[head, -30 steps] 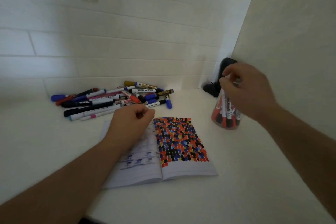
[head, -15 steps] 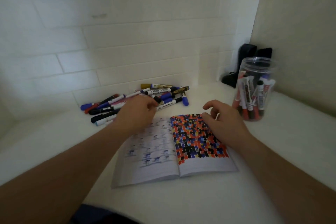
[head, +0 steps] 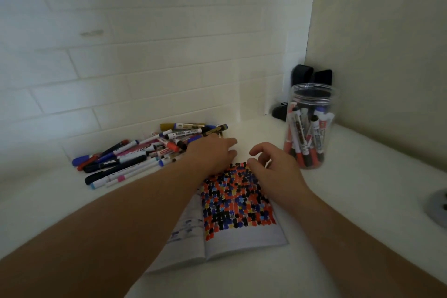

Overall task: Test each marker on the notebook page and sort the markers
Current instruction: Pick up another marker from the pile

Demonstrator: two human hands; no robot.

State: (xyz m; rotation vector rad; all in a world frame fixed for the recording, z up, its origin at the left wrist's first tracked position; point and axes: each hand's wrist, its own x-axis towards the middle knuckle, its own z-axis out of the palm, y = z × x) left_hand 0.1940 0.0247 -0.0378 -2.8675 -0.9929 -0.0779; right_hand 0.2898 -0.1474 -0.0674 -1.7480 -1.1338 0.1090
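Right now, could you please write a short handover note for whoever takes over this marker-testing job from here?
Left hand: fingers extended, reaching over the near edge of the marker pile; whether it holds a marker cannot be told.
Right hand: loosely curled over the top of the notebook, holding nothing.
The notebook lies open on the counter; its right page is mostly filled with coloured test marks.
Done: a batch of markers stands in the clear jar, right of the notebook.
Left: the loose pile by the wall still needs testing and sorting.
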